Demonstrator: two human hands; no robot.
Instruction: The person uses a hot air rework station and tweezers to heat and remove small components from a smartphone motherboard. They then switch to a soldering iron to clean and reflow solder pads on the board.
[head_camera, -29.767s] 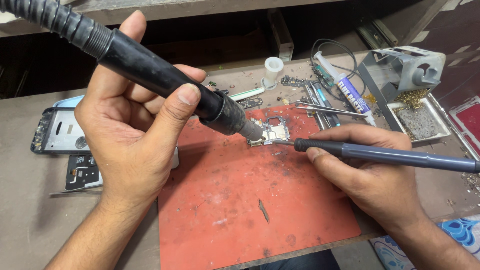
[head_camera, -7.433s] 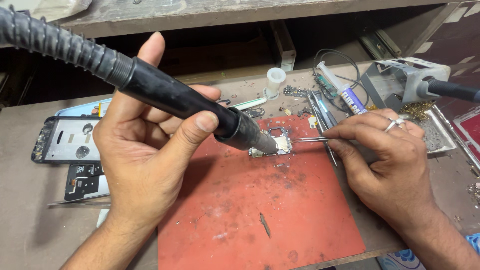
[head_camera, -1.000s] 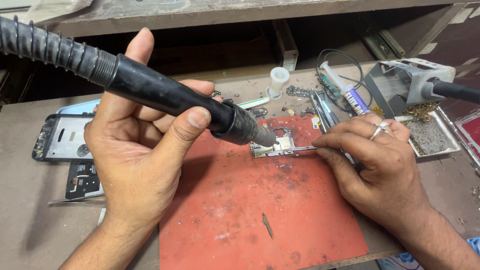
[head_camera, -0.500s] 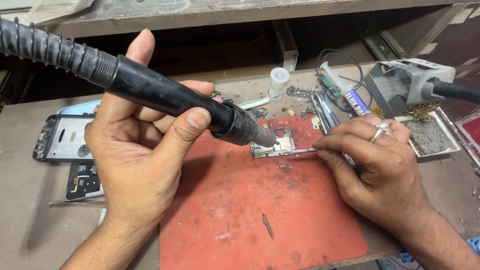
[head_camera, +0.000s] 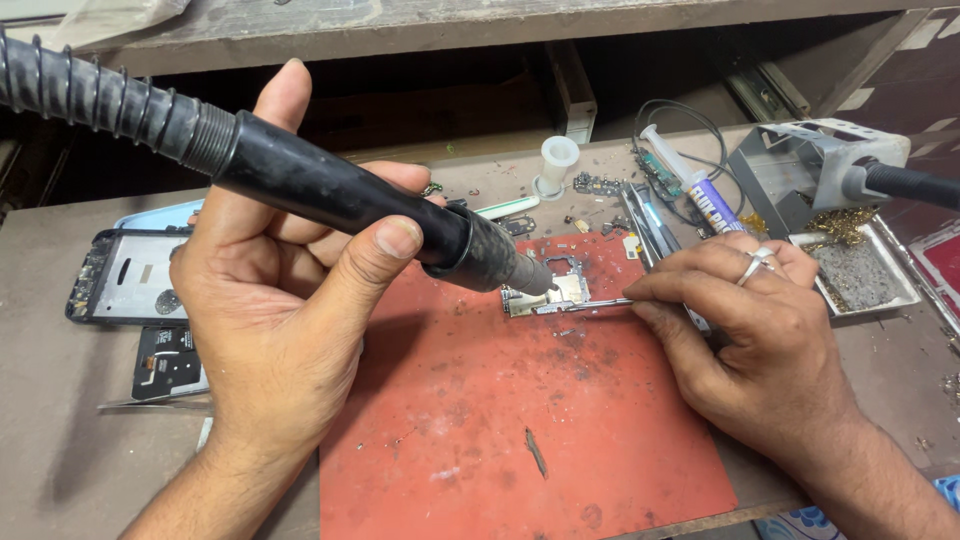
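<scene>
1. The left hand (head_camera: 285, 330) fills the left and middle of the frame. Its fingers and thumb are wrapped tight around a thick black hot-air tool (head_camera: 330, 190).
2. The tool has a ribbed black hose that comes in from the upper left of the frame. Its metal tip points down and to the right, just above a small circuit board (head_camera: 545, 295).
3. The small circuit board lies near the top edge of a red mat (head_camera: 500, 430), a little right of the middle of the frame.
4. The right hand (head_camera: 750, 340) is on the right side of the frame. Its fingertips pinch thin metal tweezers (head_camera: 600, 304) closed. The tweezer tips touch the right side of the board.
5. There is a ring on one finger of the right hand.
6. The red mat is dirty and has dark spots. It lies on a brown table (head_camera: 60, 420).
7. At the left of the frame, a phone frame (head_camera: 125, 275) lies flat on the table.
8. In the upper right, a grey metal stand (head_camera: 800, 170) sits beside a small metal tray (head_camera: 865, 275).
9. A syringe tube (head_camera: 695, 185) and a small white spool (head_camera: 555, 165) lie near the top middle.
</scene>
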